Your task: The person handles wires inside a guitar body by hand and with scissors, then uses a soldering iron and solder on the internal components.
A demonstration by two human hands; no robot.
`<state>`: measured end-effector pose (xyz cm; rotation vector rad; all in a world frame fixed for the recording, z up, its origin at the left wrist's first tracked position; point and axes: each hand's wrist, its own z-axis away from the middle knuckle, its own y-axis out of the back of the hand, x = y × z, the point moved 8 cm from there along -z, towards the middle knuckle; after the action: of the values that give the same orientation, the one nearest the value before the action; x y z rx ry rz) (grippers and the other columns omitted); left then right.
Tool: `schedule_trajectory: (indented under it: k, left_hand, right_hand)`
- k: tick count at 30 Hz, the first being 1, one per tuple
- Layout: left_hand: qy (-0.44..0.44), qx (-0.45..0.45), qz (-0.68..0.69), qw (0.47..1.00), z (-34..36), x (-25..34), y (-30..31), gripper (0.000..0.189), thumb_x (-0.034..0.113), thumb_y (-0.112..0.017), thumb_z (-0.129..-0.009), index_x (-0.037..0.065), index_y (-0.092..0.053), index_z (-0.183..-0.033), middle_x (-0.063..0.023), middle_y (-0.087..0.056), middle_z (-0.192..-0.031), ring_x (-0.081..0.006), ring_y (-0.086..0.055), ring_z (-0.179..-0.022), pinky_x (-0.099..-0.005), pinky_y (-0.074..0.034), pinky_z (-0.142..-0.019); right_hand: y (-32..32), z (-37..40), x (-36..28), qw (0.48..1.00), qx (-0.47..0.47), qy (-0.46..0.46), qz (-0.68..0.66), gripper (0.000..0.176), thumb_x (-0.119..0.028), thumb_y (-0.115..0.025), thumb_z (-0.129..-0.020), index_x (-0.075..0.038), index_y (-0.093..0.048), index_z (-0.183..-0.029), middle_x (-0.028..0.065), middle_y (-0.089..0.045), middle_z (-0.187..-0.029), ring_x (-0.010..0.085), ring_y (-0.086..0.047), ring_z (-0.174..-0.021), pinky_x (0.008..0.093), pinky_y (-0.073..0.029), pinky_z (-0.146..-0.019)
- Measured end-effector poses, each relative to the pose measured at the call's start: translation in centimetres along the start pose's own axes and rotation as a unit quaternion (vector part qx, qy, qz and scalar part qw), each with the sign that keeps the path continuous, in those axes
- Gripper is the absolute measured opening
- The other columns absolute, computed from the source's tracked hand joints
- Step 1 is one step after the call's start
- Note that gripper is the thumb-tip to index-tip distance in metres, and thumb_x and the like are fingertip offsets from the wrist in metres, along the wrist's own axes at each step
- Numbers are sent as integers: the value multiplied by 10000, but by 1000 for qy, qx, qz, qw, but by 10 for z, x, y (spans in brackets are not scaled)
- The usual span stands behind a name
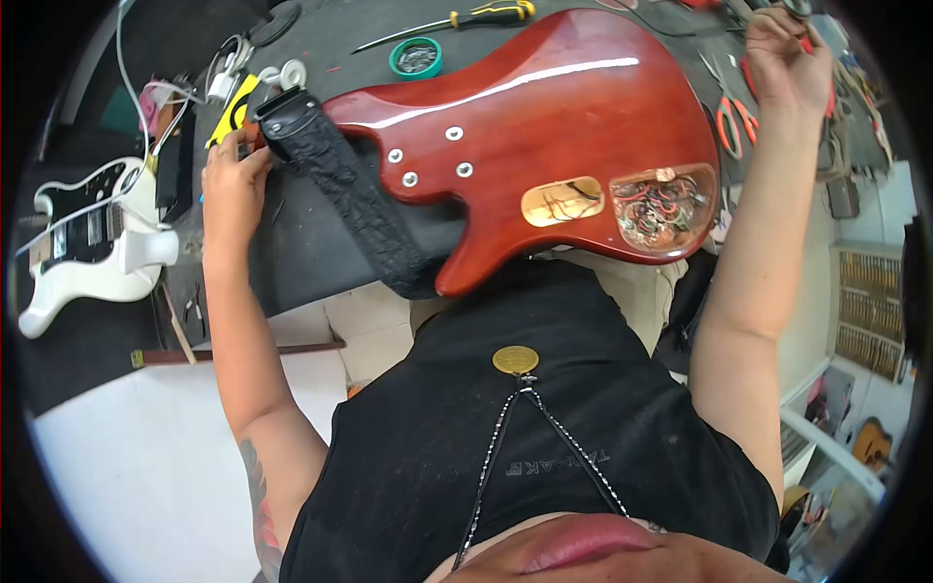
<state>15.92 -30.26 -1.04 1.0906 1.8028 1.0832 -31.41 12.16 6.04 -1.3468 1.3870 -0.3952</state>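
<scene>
Guitar (544,107) face-down on table (311,248), mid-frame, cavities (562,201) open. Left hand (233,185), fingers bent, steadies strap (340,185) end; grip unclear. Right hand (787,58), upper right, curled among tools (736,121), hold unclear: probably tool fetch. Next needs steady reach into wiring (666,204).

what right hand (789,53) holds: too small

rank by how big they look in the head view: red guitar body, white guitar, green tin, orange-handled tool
1. red guitar body: clearly largest, though it also lies nearest the camera.
2. white guitar: smaller, off at the lens edge.
3. orange-handled tool and green tin: these look about alike, so they are left unranked.
</scene>
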Motion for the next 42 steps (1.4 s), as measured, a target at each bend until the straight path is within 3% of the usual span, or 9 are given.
schedule_trajectory:
  k: [6,9,15,21,25,28,34,38,42]
  left_hand:
    - [6,32,-4,999,1,-12,19,185,26,-777,-886,88,-786,-1060,-106,-696,-1331,-375,-634,-1205,-494,-513,-1011]
    - [40,96,201,974,8,-43,38,72,83,-650,-1067,44,-694,-1109,-115,-678,-1426,-278,-631,-1182,-405,-493,-1054]
    - [178,266,600,733,4,-76,24,179,70,-579,-1116,-7,-629,-1270,-160,-719,-1255,-234,-663,-1166,-405,-500,-1069]
    - [6,63,837,543,-45,-13,60,394,-29,-638,-954,-123,-637,-1336,-136,-713,-1112,-200,-668,-1044,-331,-510,-1018]
    - [37,70,723,686,-55,22,96,352,16,-667,-957,-78,-680,-1296,-83,-711,-1044,-145,-648,-980,-301,-512,-934]
    - [21,-74,426,902,-66,66,89,128,98,-675,-1035,15,-703,-1128,20,-663,-897,-89,-593,-855,-255,-491,-797]
    - [-10,-53,685,726,-45,170,35,89,77,-646,-1076,2,-658,-1121,-4,-669,-974,-84,-590,-849,-259,-498,-773]
    - [-112,-21,627,771,-38,198,18,51,21,-689,-997,-9,-691,-1039,-23,-628,-909,-121,-559,-786,-277,-447,-724]
    - [-98,-55,686,719,-42,193,13,48,12,-691,-986,-6,-706,-1027,-16,-611,-896,-108,-521,-766,-274,-424,-707]
  right_hand:
    - [25,31,2,999,49,8,14,162,-223,-620,-1068,-83,-674,-1007,-11,-593,-771,99,-583,-681,224,-475,-557]
    - [19,50,7,999,25,18,39,140,-224,-626,-1066,-101,-677,-1020,-2,-604,-777,100,-587,-681,223,-480,-563]
    - [31,80,22,996,49,-77,6,243,-208,-521,-1055,8,-595,-970,29,-461,-792,161,-445,-754,299,-391,-677]
    - [28,93,26,997,21,-68,-12,247,-229,-548,-1060,-9,-640,-995,87,-632,-931,185,-467,-765,336,-413,-696]
    - [33,93,25,997,23,-74,-8,251,-223,-532,-1058,-6,-629,-978,74,-609,-903,184,-465,-761,336,-407,-695]
    - [25,98,30,997,32,-68,7,256,-229,-525,-1053,-12,-625,-962,63,-579,-856,183,-463,-754,339,-404,-698]
    - [3,131,39,994,-3,-22,109,384,-278,-481,-1075,59,-647,-1155,75,-588,-845,179,-487,-698,345,-421,-672]
    - [13,151,30,976,73,11,206,395,-297,-485,-1055,43,-656,-1161,68,-559,-735,200,-503,-647,336,-414,-617]
    - [21,152,34,978,77,-19,195,404,-302,-476,-1058,44,-653,-1171,72,-563,-736,196,-510,-655,333,-420,-622]
